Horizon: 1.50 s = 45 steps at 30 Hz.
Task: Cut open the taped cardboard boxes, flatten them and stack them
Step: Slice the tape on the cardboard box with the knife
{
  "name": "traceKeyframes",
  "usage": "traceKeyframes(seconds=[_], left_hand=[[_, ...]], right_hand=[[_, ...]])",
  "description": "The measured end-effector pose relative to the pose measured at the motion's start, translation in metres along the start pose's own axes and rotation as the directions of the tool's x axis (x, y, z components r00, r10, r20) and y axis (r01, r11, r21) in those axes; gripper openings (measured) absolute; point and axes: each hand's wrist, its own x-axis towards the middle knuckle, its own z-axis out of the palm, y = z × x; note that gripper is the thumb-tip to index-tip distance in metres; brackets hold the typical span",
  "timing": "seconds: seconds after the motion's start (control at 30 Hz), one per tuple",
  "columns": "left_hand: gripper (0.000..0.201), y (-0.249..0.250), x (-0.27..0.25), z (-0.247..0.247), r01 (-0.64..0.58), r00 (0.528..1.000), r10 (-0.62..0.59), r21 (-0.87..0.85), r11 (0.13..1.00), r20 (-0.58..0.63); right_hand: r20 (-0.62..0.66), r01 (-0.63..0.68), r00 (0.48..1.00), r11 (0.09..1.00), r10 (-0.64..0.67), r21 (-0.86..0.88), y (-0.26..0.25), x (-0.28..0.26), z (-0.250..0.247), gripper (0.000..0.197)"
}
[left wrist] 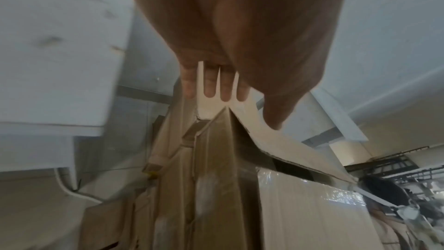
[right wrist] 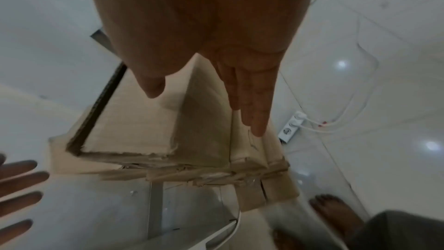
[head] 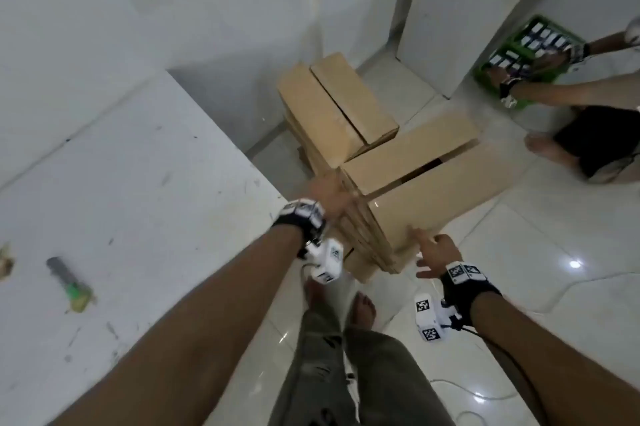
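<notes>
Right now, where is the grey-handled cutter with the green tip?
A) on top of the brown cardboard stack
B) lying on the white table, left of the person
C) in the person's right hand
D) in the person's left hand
B: the grey-handled cutter with the green tip lies on the white table, while the left hand and right hand reach with straight fingers toward the brown cardboard stack, holding no tool.

Dim, soft indoor light; lamp glare on the floor; wrist views blurred.
</notes>
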Motion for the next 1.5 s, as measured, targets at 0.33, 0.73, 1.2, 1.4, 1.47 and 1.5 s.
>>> traceKeyframes(seconds=[0.33,0.73,1.2,1.4,1.47,1.5], left_hand=[[0.086,0.004,0.081,0.002,0.069,0.993,-0.049,-0.182,0.981,0.109],[0.115,0.051,-0.027,-0.101,-0.411,0.893,0.263,-0.422,0.808,-0.366],[0.122,-0.08,-0.271,-0.169,-0.167,0.525,-0.14,-0.263,0.95,-0.84],[0.133,-0.225,-0.386,-0.139,-0.167,0.465,-0.633,-0.764,0.624,-0.619],[0.129,-0.271,-0.418,-0.116,-0.245,0.45,-0.739,-0.865,0.437,-0.501],[0.124,-0.293,-0.434,-0.103,-0.292,0.461,-0.776,-0.899,0.325,-0.43]], right_hand=[[-0.161,0.075,0.986,0.968,-0.037,0.239,0.013,0.015,0.049,0.067],[-0.539,0.796,0.46,0.596,-0.705,-0.1,-0.138,-0.112,-0.017,0.094],[0.108,1.0,-0.008,-0.007,-0.994,0.01,-0.223,-0.281,0.077,0.069],[0.518,0.996,-0.087,-0.055,-0.851,0.076,-0.191,-0.315,0.206,0.062],[0.631,0.991,-0.109,-0.13,-0.768,0.013,-0.17,-0.315,0.25,0.057],[0.681,0.984,-0.113,-0.178,-0.723,-0.025,-0.158,-0.313,0.273,0.056]])
